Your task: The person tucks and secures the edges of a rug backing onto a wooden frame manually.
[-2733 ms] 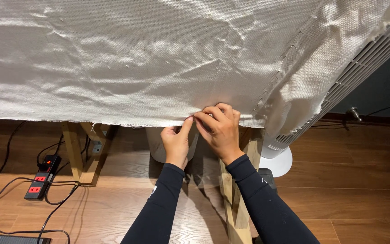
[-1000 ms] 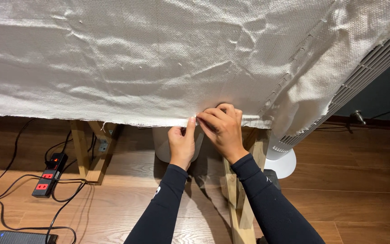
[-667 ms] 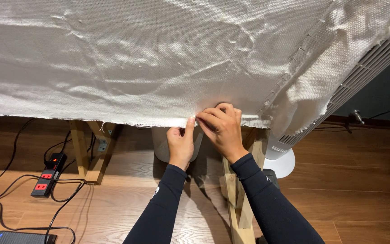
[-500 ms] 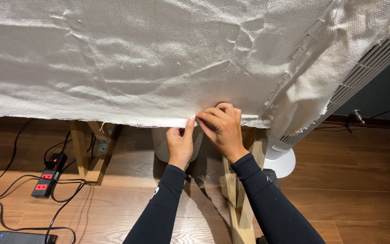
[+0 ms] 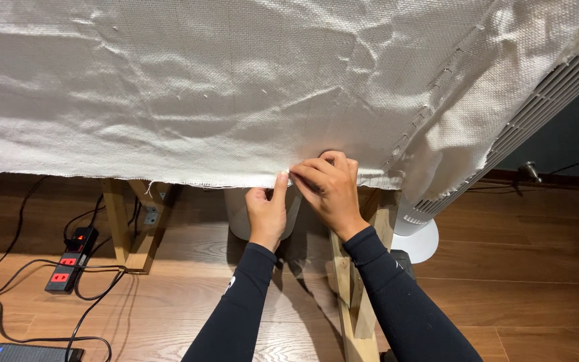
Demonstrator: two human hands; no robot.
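Where the frayed near edge of the large off-white woven fabric sheet [image 5: 236,100] hangs over the table front, both hands meet at about mid-frame. Left hand [image 5: 267,209] is under the hem, fingers curled, thumb up against the edge, pinching the fabric w/ a narrow grip. Right hand [image 5: 330,188] sits on top just beside it, fingers bent down onto the hem, fingertips touching the left thumb; closed on the same edge, tight pinch. Both arms in black long sleeves. Sheet is wrinkled, covers the whole upper frame, drapes down at the right over a white slatted tower fan [image 5: 537,107] w/ round white base [image 5: 423,240] on the floor. Below the hem: light wooden table legs [image 5: 132,221], another wooden leg [image 5: 353,295] between the forearms, pale cylindrical container [image 5: 239,214] behind the left hand. Floor is brown wood planks [image 5: 537,281]. Far left: black power strip w/ red switches [image 5: 68,261], black cables [image 5: 8,234] looping near it, dark flat device [image 5: 31,352] at the bottom edge.
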